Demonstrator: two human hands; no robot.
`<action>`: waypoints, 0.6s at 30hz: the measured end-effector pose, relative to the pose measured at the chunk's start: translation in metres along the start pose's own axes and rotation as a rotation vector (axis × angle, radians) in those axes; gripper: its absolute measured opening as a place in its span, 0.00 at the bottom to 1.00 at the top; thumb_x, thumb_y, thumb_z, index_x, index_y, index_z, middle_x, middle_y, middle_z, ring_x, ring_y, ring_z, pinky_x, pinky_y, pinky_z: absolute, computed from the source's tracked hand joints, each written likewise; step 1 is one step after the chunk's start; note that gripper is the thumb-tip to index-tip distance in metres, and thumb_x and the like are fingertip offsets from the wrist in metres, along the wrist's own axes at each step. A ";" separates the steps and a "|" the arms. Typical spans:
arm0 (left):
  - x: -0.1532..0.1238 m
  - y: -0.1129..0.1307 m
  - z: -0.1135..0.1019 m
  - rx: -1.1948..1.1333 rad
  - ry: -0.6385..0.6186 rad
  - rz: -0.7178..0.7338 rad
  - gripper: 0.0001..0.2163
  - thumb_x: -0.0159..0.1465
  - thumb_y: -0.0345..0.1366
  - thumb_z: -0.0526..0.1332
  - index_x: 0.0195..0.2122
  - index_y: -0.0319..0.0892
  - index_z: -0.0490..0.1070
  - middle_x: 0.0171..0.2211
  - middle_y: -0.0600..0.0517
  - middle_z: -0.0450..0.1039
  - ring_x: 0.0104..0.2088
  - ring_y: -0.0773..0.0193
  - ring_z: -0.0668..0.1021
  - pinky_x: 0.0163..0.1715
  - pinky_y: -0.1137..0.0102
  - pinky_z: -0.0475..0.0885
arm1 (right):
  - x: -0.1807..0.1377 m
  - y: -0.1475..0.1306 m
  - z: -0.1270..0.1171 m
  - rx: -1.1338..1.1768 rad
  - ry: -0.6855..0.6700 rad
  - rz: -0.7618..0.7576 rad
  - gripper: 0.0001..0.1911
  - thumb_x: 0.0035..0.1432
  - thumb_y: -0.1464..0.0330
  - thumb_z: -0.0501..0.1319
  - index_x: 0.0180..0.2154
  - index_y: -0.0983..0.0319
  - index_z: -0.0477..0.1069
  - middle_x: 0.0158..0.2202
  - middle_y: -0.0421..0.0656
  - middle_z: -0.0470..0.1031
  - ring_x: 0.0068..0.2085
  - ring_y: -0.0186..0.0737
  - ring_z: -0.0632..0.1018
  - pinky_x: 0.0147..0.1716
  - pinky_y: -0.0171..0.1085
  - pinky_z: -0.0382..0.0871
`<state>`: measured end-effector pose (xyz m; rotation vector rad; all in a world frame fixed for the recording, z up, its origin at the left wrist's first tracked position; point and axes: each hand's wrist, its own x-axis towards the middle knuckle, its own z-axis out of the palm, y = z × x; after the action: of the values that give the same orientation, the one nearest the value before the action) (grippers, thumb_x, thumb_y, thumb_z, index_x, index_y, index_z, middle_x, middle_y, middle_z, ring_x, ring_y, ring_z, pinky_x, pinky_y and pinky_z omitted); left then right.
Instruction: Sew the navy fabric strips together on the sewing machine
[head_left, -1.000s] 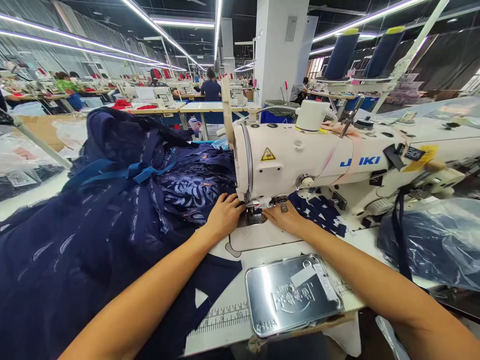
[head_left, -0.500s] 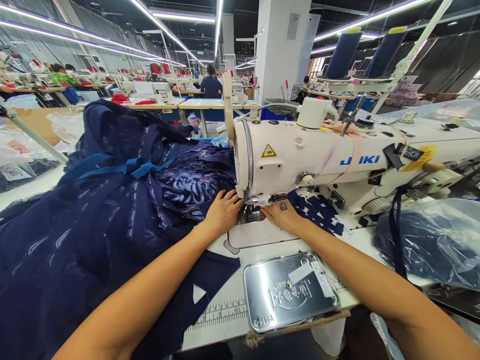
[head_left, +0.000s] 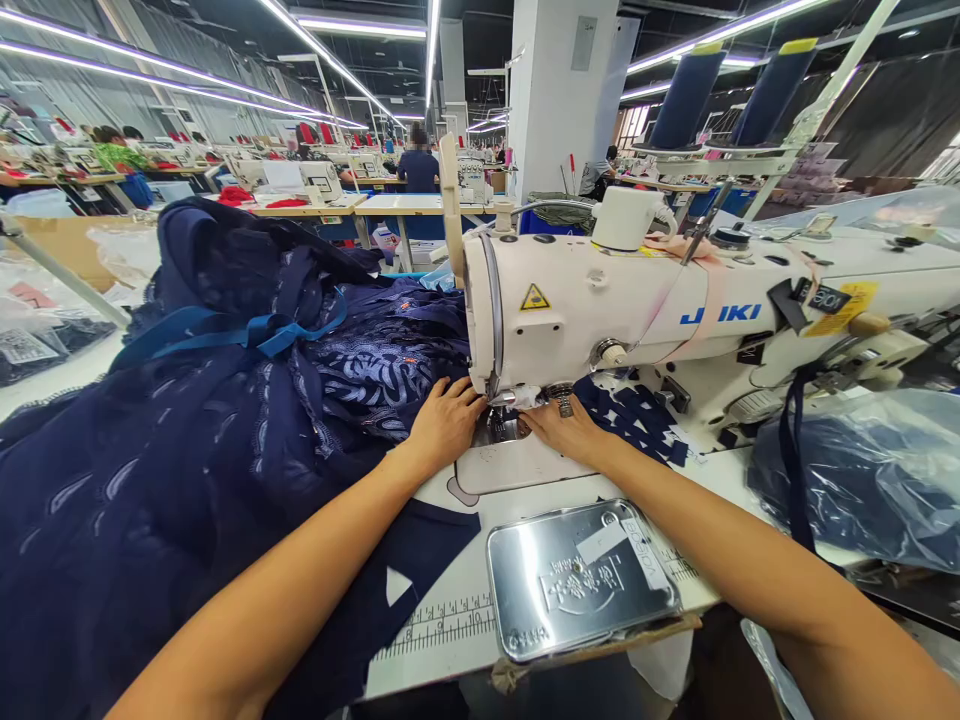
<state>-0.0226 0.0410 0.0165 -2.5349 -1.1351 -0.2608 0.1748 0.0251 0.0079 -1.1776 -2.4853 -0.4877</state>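
A navy embroidered garment [head_left: 375,375] lies bunched left of a white sewing machine [head_left: 570,310], with a blue ribbon [head_left: 277,335] tied across it. My left hand [head_left: 448,422] rests palm down at the garment's edge, its fingers stretched out and slightly apart, just left of the presser foot [head_left: 498,425]. From the other side, my right hand [head_left: 566,428] reaches under the machine head. Its fingers are bent close together beside the needle area, and the machine hides part of them. Whatever they pinch is too small or too covered to make out.
A shiny metal tin lid [head_left: 581,580] lies at the table's front edge, beside a printed ruler [head_left: 442,622]. Navy cut pieces [head_left: 637,420] lie behind my right hand. A plastic-wrapped bundle [head_left: 862,480] is at right. Thread cones [head_left: 682,100] stand above; a person [head_left: 418,168] sits farther back.
The view has shifted very slightly. Both hands keep nearly the same places beside the presser foot, and the garment shows no clear movement.
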 end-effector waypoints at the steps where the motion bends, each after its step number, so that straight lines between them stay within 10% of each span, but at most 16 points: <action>1: 0.000 0.000 0.000 0.001 -0.001 -0.002 0.12 0.57 0.25 0.53 0.39 0.38 0.72 0.39 0.44 0.72 0.45 0.53 0.70 0.48 0.57 0.62 | 0.000 0.000 0.000 -0.024 -0.005 0.006 0.17 0.61 0.75 0.46 0.36 0.64 0.73 0.34 0.48 0.74 0.39 0.45 0.72 0.43 0.44 0.64; 18: -0.003 -0.001 -0.005 -0.071 0.016 0.000 0.13 0.57 0.25 0.53 0.40 0.39 0.71 0.39 0.46 0.73 0.45 0.55 0.70 0.50 0.58 0.60 | 0.009 0.014 0.015 -0.003 -0.058 -0.072 0.14 0.61 0.76 0.47 0.38 0.64 0.71 0.40 0.47 0.73 0.43 0.42 0.72 0.43 0.41 0.64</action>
<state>-0.0255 0.0370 0.0207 -2.5894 -1.1386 -0.3261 0.1784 0.0463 0.0007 -1.1218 -2.5843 -0.4839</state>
